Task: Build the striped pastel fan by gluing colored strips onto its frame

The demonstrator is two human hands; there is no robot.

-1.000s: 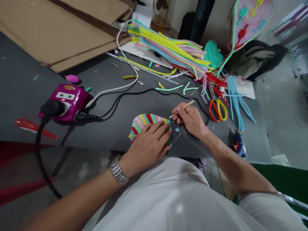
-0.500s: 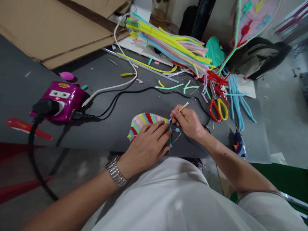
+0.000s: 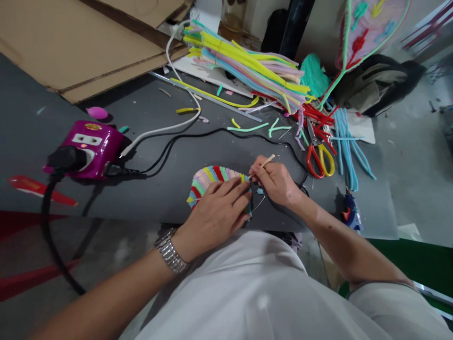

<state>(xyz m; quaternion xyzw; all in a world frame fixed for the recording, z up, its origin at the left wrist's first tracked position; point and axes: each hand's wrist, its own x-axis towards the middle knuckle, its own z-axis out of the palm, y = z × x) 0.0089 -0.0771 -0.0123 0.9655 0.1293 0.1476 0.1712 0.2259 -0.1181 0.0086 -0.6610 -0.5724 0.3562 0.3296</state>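
Power strip (image 3: pixel 87 141), magenta, at left on a dark grey work surface (image 3: pixel 38 156), with a black plug (image 3: pixel 67 158) seated in it. Pink oval piece (image 3: pixel 96 112) just above the strip; cardboard sheets (image 3: pixel 81 42) at upper left, overlapping the far edge of the surface. White cable (image 3: pixel 166 125) and black cable (image 3: pixel 212 133) run from the strip toward the right.

Centre: left hand (image 3: pixel 212 212), wearing a metal link watch (image 3: pixel 169 250), palm down with fingers extended and not closed, pressing on a fan-shaped piece of multicoloured pipe cleaners (image 3: pixel 215 177). The piece lies flat on the surface, mostly beneath the hand, its striped arc showing beyond the fingers. Right hand (image 3: pixel 278 182), just beside it, closed in a pinch on a thin wooden stick (image 3: pixel 267 161), whose lower end reaches the right edge of the piece. Thin wire (image 3: pixel 258 204) curves out from that edge, below the stick.

Right of the hands: scissors (image 3: pixel 319 161) with red and yellow handles, then loose light blue pipe cleaners (image 3: pixel 348 146). Bundled pastel and yellow pipe cleaners (image 3: pixel 247 71) lie farther up; small blue-and-orange tool (image 3: pixel 351 215) at the near right of the surface.
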